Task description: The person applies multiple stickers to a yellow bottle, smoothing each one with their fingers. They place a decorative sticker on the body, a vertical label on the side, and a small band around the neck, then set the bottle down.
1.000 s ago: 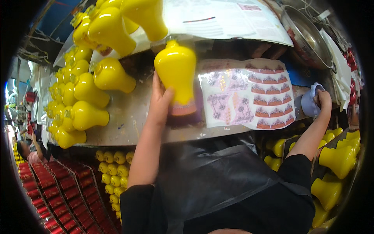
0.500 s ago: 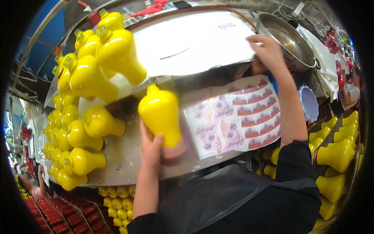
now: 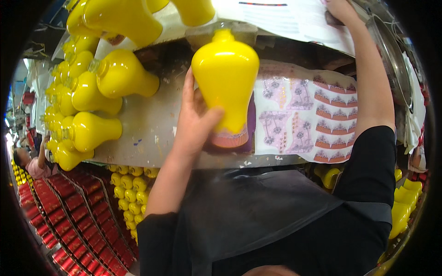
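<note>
Left grip [image 3: 197, 120] around yellow bottle [image 3: 225, 76], right grip [image 3: 341, 10], hold unclear, patterned sheet [image 3: 301, 117] alongside, other bottles [image 3: 125, 73] crowding left

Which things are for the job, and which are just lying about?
Probably for the job:
- yellow bottle in the left grip
- patterned sheet beside it
- white paper near the right grip
- other yellow bottles

Seemingly just about:
- metal pan
- red racked pieces

1 head-worn view (left fisheye) looks down.
</note>
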A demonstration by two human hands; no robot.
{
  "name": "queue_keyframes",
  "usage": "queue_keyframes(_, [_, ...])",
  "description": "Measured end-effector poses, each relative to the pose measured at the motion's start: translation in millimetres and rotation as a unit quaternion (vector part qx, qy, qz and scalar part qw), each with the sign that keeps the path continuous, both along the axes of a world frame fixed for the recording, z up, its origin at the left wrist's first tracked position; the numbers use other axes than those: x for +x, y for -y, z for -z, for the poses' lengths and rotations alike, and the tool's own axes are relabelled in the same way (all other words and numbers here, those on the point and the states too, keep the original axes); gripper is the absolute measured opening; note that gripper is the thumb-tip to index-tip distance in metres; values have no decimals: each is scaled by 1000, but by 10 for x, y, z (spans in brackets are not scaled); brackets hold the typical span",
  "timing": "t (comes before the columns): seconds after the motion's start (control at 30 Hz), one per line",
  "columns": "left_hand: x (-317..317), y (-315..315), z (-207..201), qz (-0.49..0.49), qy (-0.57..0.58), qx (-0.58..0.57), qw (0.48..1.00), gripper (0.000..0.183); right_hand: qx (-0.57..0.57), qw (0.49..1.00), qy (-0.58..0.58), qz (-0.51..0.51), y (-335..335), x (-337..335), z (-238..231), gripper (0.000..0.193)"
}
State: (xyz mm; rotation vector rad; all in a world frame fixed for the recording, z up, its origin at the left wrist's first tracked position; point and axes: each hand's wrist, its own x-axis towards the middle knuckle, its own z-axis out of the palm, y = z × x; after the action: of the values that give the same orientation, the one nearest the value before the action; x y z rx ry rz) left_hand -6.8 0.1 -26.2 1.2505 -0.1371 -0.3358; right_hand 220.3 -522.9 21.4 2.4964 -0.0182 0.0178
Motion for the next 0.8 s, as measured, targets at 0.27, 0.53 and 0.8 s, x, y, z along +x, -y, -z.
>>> queue_keyframes(0.27, [138, 11, 3, 12, -35, -33, 999, 86, 194, 980, 21, 36, -85, -636, -54, 40])
queue_keyframes(0.53, [110, 23, -333, 11, -18, 65, 998, 93, 298, 951, 31, 81, -815, -1545, -370, 39])
queue_keyframes(0.8, [13, 76, -328, -12, 28, 94, 995, 92, 357, 926, 118, -1, -948, -1725, -249, 28])
